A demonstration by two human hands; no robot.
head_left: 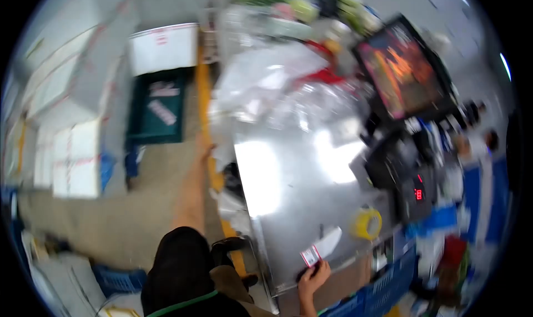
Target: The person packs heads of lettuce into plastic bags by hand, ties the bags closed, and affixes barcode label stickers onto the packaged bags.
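Low on the metal table, my right hand (pixel 314 279) has its fingers closed at the lower edge of a small white label with red edges and print (pixel 310 256). Something dark shows at those fingertips, too small to name. A plain white slip (pixel 328 241) lies against the label; whether the two are joined I cannot tell. To the right of it sits a roll of yellow tape (pixel 367 224). My left hand (pixel 204 149) reaches out over the table's left side, beside white plastic sheeting. Motion smears its fingers, and no held thing is visible.
Plastic bags (pixel 277 75) and vegetables cover the far end of the metal table (pixel 288 206). On the right stand a tilted screen (pixel 402 67) and a black device with red digits (pixel 413 195). White foam boxes (pixel 75 156) and a green crate (pixel 157 109) are at left.
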